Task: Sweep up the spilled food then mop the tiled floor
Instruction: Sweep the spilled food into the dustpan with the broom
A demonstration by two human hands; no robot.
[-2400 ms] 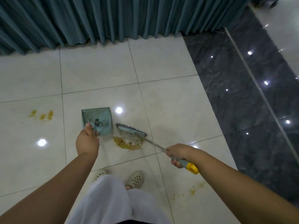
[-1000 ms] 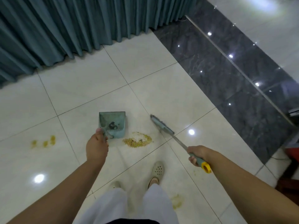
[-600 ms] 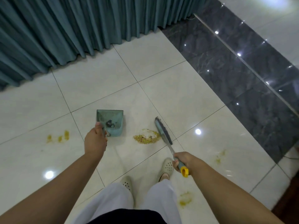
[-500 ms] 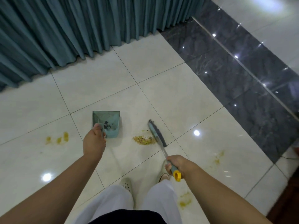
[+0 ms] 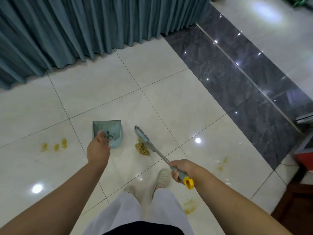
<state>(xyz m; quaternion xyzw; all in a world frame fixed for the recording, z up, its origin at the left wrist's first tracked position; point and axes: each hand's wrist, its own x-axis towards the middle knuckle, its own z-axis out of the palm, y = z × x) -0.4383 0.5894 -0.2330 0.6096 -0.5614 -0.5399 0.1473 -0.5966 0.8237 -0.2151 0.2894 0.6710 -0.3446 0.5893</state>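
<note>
- The left hand is gripping the handle of a pale blue plastic dustpan, with the thumb lying along the top of the handle and the other fingers curled under it out of sight.
- The dustpan is sitting on the glossy cream tiled floor, its open mouth facing away from the person, some dark debris showing inside it.
- The right hand is wrapping its fingers round the grey grip of a long-handled broom with a metal shaft and yellow end cap; the cap is sticking out just behind the hand.
- The blue-grey broom head is resting on the floor to the right of the dustpan, apart from it.
- A small heap of yellowish-brown spilled food is lying against the near side of the broom head, between the dustpan and the broom shaft, well ahead of both hands.
- Yellow smears are marking the tile left of the dustpan, and more are showing to the right and near the person's pale perforated clogs.
- Teal pleated curtains are hanging along the far edge of the floor.
</note>
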